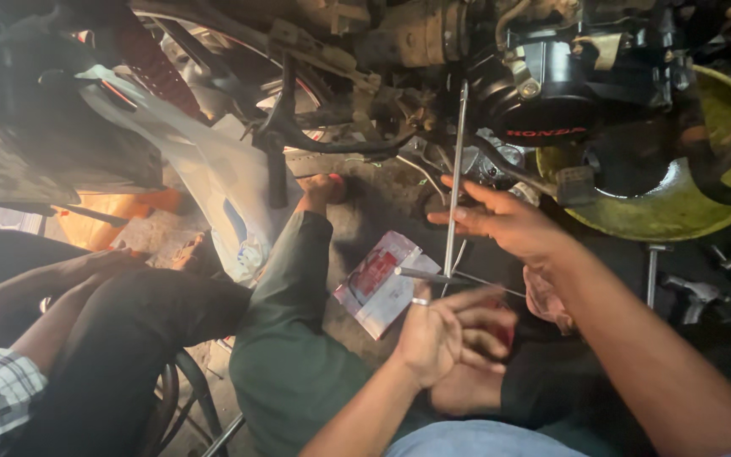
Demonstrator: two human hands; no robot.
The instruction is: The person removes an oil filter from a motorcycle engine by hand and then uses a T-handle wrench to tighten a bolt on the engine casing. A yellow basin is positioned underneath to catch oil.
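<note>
A long T-handle wrench [454, 182] stands upright, its tip reaching the underside of a motorcycle's black engine [552, 93]. My left hand [450, 334], with a ring on one finger, is curled at the wrench's crossbar, which lies between thumb and forefinger. My right hand [505, 222] is open with fingers spread, its fingertips against the shaft halfway up. A red and white packet [378, 288] lies on the floor just left of the crossbar.
A yellow-green drain pan [678, 207] sits under the engine at right, with loose metal tools [695, 288] beside it. A green-trousered leg [289, 330] stretches toward the bike. Another person in black trousers [129, 338] sits at left, hands on knee. A white fairing [213, 169] hangs at left.
</note>
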